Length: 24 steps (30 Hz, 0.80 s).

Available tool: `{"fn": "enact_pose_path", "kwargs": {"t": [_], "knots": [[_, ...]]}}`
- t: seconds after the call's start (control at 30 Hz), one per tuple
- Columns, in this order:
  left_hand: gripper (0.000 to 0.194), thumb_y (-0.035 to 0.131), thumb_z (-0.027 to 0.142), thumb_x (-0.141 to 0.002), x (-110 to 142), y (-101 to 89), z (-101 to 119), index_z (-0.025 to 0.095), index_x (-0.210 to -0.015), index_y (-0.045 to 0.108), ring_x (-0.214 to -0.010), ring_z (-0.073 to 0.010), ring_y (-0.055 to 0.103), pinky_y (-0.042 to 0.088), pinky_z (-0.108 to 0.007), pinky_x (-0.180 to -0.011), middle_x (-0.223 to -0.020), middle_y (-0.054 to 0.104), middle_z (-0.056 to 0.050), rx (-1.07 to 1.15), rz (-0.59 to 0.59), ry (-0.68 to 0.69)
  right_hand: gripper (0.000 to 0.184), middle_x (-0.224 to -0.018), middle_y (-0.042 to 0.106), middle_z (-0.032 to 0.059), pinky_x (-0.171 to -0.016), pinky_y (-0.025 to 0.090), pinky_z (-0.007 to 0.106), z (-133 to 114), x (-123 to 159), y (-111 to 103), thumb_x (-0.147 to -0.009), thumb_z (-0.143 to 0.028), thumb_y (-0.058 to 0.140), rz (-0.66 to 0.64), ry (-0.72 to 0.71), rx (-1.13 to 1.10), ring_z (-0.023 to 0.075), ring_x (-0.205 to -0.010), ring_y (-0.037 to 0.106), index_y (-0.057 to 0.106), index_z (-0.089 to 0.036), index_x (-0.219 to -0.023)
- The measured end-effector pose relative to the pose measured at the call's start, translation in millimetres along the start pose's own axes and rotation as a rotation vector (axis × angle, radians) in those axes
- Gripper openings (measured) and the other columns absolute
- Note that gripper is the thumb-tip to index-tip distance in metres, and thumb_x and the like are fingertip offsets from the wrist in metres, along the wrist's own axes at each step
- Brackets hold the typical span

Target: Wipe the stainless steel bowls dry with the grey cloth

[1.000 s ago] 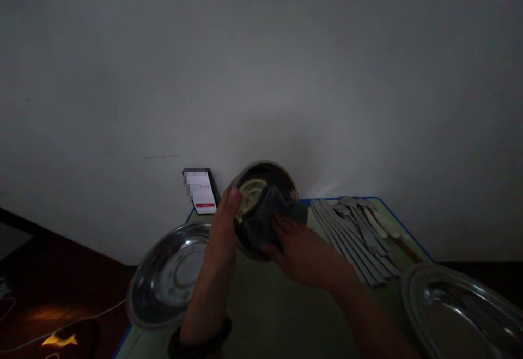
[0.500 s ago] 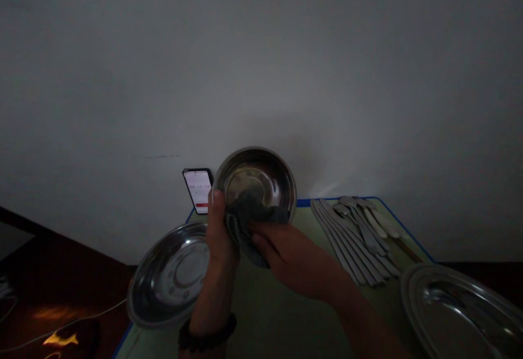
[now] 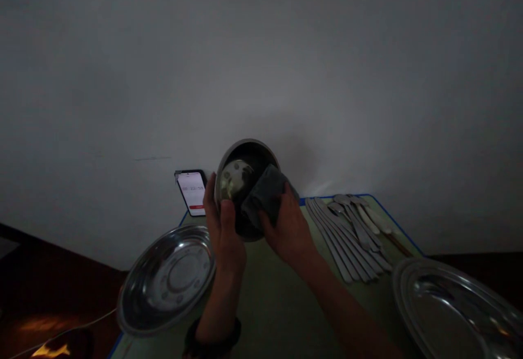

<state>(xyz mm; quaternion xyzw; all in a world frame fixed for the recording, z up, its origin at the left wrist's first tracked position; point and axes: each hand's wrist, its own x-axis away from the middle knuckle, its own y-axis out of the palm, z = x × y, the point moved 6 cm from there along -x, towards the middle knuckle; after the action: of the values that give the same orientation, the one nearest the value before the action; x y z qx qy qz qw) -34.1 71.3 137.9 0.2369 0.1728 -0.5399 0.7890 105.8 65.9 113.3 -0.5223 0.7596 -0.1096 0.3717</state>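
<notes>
I hold a small steel bowl point(image 3: 237, 176) up in front of the wall, tilted so its inside faces me. My left hand point(image 3: 224, 228) grips its left rim, thumb over the edge. My right hand point(image 3: 288, 228) presses a folded dark grey cloth point(image 3: 263, 195) into the bowl's right side, fingers closed on the cloth. A dark bead bracelet sits on my left wrist.
A wide steel bowl point(image 3: 167, 277) lies at the table's left. A row of several steel spoons and knives point(image 3: 351, 228) lies at the right, with a steel platter point(image 3: 445, 310) nearer. A phone point(image 3: 191, 191) leans on the wall. The green table point(image 3: 269, 304) has blue edging.
The small bowl has turned and tilted in my left hand. My right hand moved the cloth from under the bowl's lower rim up into its right side. The view shifted slightly.
</notes>
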Motion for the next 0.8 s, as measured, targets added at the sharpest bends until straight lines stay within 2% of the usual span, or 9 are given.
{"fn": "enact_pose_path", "kwargs": {"t": [0.1,0.2,0.3,0.37,0.43,0.5,0.6,0.7,0.8], "knots": [[0.048,0.046,0.047,-0.089,1,1.5,-1,0.031,-0.134,0.045,-0.136,-0.0238,0.035,0.028,-0.04,-0.112,-0.146,0.042,-0.002,0.047,-0.016,0.032,0.035,-0.142,0.041,0.0229,-0.106,0.037,0.049,6,-7,-8,-0.086,-0.035,0.049,0.089,0.027,-0.127,0.0295,-0.133,0.039,0.051,-0.011,-0.112],[0.046,0.043,0.046,-0.091,1,1.3,-5,0.03,-0.134,0.045,-0.134,-0.0226,0.038,0.031,-0.038,-0.11,-0.144,0.044,-0.002,0.049,0.004,-0.001,0.034,-0.146,0.036,0.0208,-0.109,0.032,0.048,5,-10,-15,-0.09,-0.036,0.042,0.125,-0.01,-0.157,0.0266,-0.137,0.033,0.054,-0.012,-0.111],[0.046,0.042,0.045,-0.092,1,2.6,-9,0.03,-0.135,0.044,-0.13,-0.0214,0.043,0.037,-0.036,-0.106,-0.143,0.045,-0.003,0.058,0.01,-0.047,0.038,-0.15,0.031,0.0191,-0.114,0.02,0.05,-4,-8,-7,-0.092,-0.038,0.04,-0.051,-0.117,-0.05,0.0279,-0.142,0.021,0.059,-0.01,-0.11],[0.045,0.043,0.044,-0.091,1,2.6,-8,0.03,-0.134,0.045,-0.131,-0.0213,0.042,0.037,-0.035,-0.106,-0.144,0.045,-0.003,0.044,0.014,-0.047,0.039,-0.144,0.042,0.017,-0.114,0.018,0.051,-10,-4,3,-0.094,-0.038,0.037,-0.234,-0.17,0.001,0.028,-0.14,0.027,0.063,-0.012,-0.107],[0.045,0.043,0.045,-0.091,1,1.3,-6,0.029,-0.133,0.047,-0.131,-0.0214,0.042,0.036,-0.035,-0.106,-0.144,0.045,-0.003,0.034,0.027,-0.048,0.041,-0.132,0.056,0.0154,-0.113,0.024,0.049,-12,-2,6,-0.096,-0.035,0.032,-0.325,-0.176,-0.007,0.026,-0.133,0.04,0.065,-0.013,-0.102],[0.045,0.043,0.045,-0.091,1,0.7,-6,0.027,-0.132,0.047,-0.131,-0.0216,0.042,0.036,-0.035,-0.106,-0.143,0.045,-0.005,0.03,0.028,-0.06,0.041,-0.118,0.062,0.0151,-0.107,0.034,0.045,-10,-5,1,-0.096,-0.034,0.032,-0.265,-0.142,-0.018,0.0251,-0.122,0.05,0.067,-0.014,-0.091],[0.046,0.043,0.045,-0.091,4,4.0,-9,0.028,-0.134,0.045,-0.131,-0.0226,0.042,0.038,-0.035,-0.105,-0.143,0.045,-0.005,0.061,0.004,-0.076,0.027,-0.107,0.057,0.0154,-0.097,0.042,0.044,0,-12,-10,-0.088,-0.037,0.049,-0.051,-0.067,0.037,0.0274,-0.107,0.053,0.062,-0.016,-0.078],[0.048,0.044,0.045,-0.09,10,11.6,-10,0.029,-0.136,0.042,-0.132,-0.0233,0.041,0.037,-0.037,-0.106,-0.144,0.045,-0.004,0.115,-0.021,-0.063,0.022,-0.112,0.047,0.0166,-0.098,0.041,0.046,17,-14,-9,-0.078,-0.034,0.062,0.101,0.017,0.043,0.0301,-0.111,0.046,0.057,-0.015,-0.088],[0.051,0.049,0.044,-0.088,19,20.9,-7,0.027,-0.135,0.043,-0.131,-0.0229,0.042,0.036,-0.036,-0.107,-0.142,0.048,-0.006,0.089,-0.047,-0.019,0.042,-0.12,0.041,0.0183,-0.103,0.037,0.043,36,-16,-1,-0.071,-0.029,0.067,0.205,0.09,-0.077,0.0287,-0.119,0.041,0.048,-0.012,-0.104]]}}
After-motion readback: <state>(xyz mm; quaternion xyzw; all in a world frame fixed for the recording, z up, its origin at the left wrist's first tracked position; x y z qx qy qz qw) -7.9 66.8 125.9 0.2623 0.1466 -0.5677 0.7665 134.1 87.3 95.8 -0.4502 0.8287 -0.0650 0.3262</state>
